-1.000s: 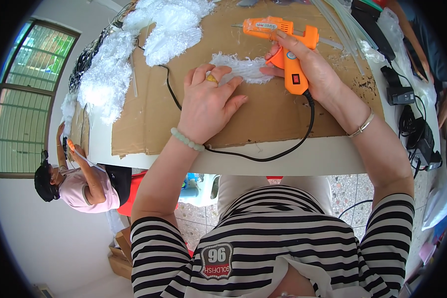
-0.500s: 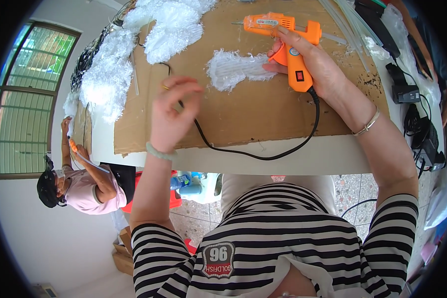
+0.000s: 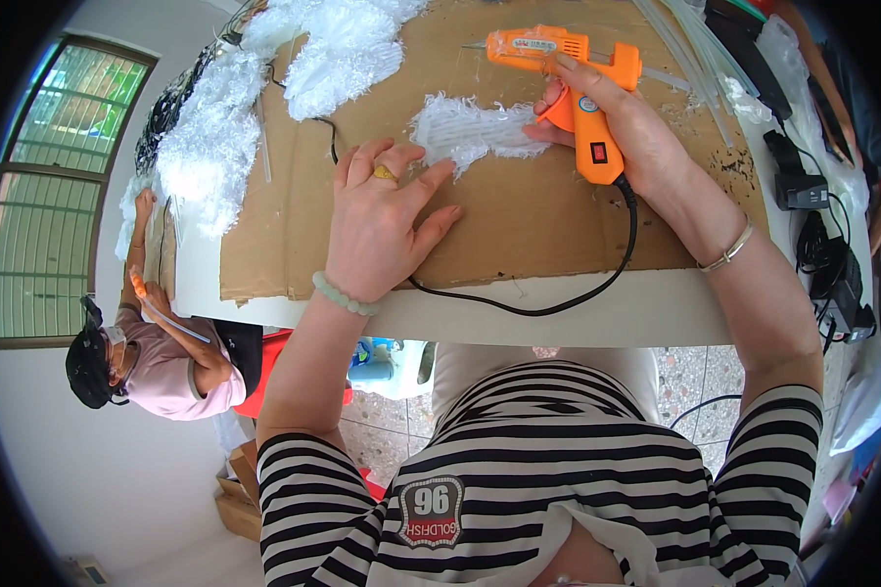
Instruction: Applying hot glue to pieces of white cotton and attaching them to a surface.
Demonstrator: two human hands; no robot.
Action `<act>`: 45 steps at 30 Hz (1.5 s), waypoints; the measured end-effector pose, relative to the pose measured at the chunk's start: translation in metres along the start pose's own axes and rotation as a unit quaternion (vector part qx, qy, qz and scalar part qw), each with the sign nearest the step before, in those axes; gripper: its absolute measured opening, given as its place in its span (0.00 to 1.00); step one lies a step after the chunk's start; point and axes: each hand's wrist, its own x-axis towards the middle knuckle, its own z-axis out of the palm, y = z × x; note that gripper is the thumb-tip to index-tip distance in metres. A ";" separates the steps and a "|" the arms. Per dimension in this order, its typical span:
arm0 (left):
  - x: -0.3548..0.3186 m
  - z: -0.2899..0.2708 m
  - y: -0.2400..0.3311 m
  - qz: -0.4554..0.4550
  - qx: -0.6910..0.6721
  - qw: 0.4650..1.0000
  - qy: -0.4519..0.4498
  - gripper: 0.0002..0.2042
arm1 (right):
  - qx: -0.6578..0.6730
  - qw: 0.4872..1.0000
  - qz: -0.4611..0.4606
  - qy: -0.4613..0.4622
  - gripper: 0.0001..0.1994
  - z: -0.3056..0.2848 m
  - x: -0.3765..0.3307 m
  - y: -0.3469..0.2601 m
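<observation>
Our left hand point(image 3: 380, 227) lies flat and spread on the cardboard sheet point(image 3: 519, 220), fingertips touching the near end of the white fringed piece point(image 3: 472, 129), which sits at about one o'clock from it. Our right hand point(image 3: 617, 127) grips the orange glue gun point(image 3: 570, 76) by its handle, nozzle pointing toward nine o'clock, just above the fringed piece. Bare cardboard opens between our hands and toward six o'clock, up to the table edge point(image 3: 558, 328), where the black cord point(image 3: 558, 305) loops along the rim. At eleven o'clock, heaps of white fluffy material point(image 3: 264, 108) crowd the sheet's far-left corner. We cannot make out the dark clutter at three o'clock, bent by the lens, and the far side of the table is cut off. Below the table we see speckled floor tiles point(image 3: 690, 377); at eight o'clock another person point(image 3: 162, 362) works beside a barred window point(image 3: 44, 215).
</observation>
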 end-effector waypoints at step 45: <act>0.013 0.013 -0.012 -0.074 -0.123 0.985 0.094 0.11 | -0.044 0.999 0.017 -0.002 0.18 0.003 -0.004 -0.002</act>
